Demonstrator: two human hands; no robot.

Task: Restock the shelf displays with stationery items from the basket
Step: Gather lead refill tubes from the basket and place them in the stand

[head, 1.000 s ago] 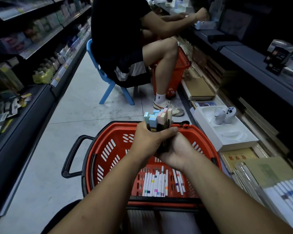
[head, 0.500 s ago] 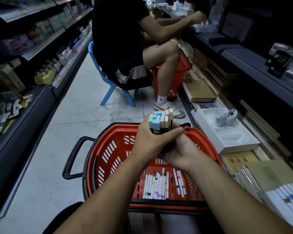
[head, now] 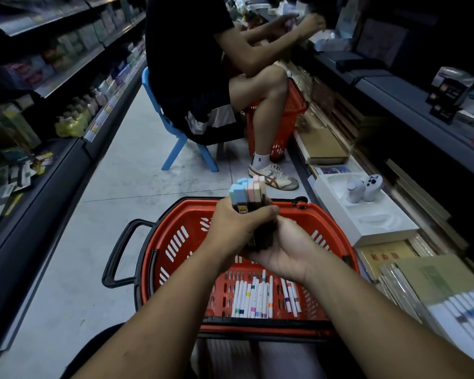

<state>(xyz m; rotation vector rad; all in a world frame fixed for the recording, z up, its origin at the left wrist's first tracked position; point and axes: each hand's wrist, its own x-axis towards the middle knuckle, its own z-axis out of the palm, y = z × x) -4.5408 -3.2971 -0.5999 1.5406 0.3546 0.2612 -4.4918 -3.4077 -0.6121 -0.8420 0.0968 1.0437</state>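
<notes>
marker bundle [head: 248, 193] lower half hidden behind left hand [head: 236, 228], books [head: 435, 283] blurred

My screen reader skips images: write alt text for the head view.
The left hand and right hand grip an upright bundle of pastel-capped markers over a red basket holding white pens. Ahead, a seated person reaches to a shelf.

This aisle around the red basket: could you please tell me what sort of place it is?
Most likely a shop, probably selling stationery: stocked shelves with price tags, a red shopping basket holding marker pens, and stacked books along the right.
</notes>
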